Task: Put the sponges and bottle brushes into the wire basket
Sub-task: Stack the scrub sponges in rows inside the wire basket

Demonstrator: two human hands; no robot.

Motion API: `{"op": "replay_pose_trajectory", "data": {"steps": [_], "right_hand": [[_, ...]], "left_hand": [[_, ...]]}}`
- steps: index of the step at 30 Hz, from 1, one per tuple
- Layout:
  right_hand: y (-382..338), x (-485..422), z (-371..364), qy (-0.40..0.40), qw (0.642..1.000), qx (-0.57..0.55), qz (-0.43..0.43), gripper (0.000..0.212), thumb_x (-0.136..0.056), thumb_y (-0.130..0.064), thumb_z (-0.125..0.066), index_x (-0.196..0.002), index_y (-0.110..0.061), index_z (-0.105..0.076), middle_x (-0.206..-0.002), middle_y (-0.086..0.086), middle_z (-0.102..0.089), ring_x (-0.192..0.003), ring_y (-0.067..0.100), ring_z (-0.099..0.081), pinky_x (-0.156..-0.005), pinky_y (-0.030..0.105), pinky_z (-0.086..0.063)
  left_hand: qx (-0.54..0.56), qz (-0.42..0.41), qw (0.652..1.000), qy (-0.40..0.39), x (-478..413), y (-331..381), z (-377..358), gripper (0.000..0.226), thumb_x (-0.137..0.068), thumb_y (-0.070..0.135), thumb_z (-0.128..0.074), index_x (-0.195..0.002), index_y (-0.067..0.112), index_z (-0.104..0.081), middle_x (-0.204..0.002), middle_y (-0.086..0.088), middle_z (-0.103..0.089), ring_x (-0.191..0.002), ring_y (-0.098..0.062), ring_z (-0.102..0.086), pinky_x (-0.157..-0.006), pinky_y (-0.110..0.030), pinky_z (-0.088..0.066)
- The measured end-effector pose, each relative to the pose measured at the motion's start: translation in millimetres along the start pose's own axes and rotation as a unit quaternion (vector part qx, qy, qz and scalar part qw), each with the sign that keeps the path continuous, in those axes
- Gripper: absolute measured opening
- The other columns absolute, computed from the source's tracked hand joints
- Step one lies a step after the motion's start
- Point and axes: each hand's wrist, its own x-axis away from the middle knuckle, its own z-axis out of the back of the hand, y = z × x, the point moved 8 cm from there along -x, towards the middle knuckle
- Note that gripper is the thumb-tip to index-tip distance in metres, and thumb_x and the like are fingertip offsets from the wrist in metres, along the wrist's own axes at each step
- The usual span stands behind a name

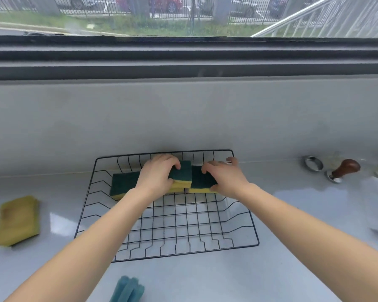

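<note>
3 sponges [122, 184] in wire basket [238, 232]

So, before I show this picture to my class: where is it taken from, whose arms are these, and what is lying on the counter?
There is no machine here. The one picture comes from a camera worn on a person's head, looking forward and down, so the bare arms are the wearer's own. On the grey counter by a window stands a black wire basket. Green-and-yellow sponges lie at its far end. The left hand grips one on top of the stack; the right hand presses on the sponge beside it. Outside the basket are a yellow sponge at left, something blue at the near edge, blurred, and a wooden-handled tamper and metal ring at right.
</note>
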Motion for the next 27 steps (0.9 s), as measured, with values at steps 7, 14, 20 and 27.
{"op": "replay_pose_trajectory", "data": {"steps": [7,14,20,27], "right_hand": [[-4.4,0.1,-6.3,-0.003,1.0,0.005,0.005,0.046,-0.079,-0.018,-0.07,-0.118,-0.022,-0.046,-0.13,-0.001,-0.056,-0.118,0.026,-0.051,-0.112,0.051,-0.015],[-5.5,2.3,-7.5,0.031,0.999,-0.013,-0.002,0.049,-0.078,-0.018,-0.071,-0.12,-0.023,-0.047,-0.13,-0.001,-0.057,-0.121,0.025,-0.05,-0.115,0.052,-0.01],[-2.6,7.3,-4.2,0.017,0.998,-0.061,-0.007,0.046,-0.079,-0.018,-0.067,-0.121,-0.025,-0.049,-0.14,-0.001,-0.049,-0.131,0.022,-0.043,-0.116,0.057,0.001],[11.4,12.1,27.2,0.0,0.982,-0.184,-0.046,0.074,-0.072,-0.037,-0.071,-0.136,-0.028,-0.035,-0.142,-0.005,-0.047,-0.127,0.019,-0.047,-0.115,0.053,-0.018]], "left_hand": [[0.013,0.014,1.0,-0.01,5.9,-11.3,2.5,0.035,-0.075,0.004,-0.062,-0.104,0.022,-0.056,-0.121,0.003,-0.056,-0.113,-0.021,-0.047,-0.087,-0.036,-0.044],[0.005,0.016,1.0,-0.001,5.1,-8.9,-2.9,0.037,-0.076,0.004,-0.062,-0.106,0.024,-0.054,-0.124,0.003,-0.055,-0.116,-0.022,-0.045,-0.089,-0.036,-0.041],[0.005,0.021,1.0,-0.002,2.0,-3.8,-0.5,0.038,-0.074,0.003,-0.061,-0.105,0.023,-0.056,-0.122,0.002,-0.056,-0.114,-0.023,-0.047,-0.087,-0.035,-0.039],[0.02,-0.019,1.0,0.001,-13.7,34.1,8.2,0.036,-0.076,0.007,-0.063,-0.107,0.024,-0.054,-0.123,0.003,-0.056,-0.116,-0.022,-0.046,-0.089,-0.037,-0.039]]}}
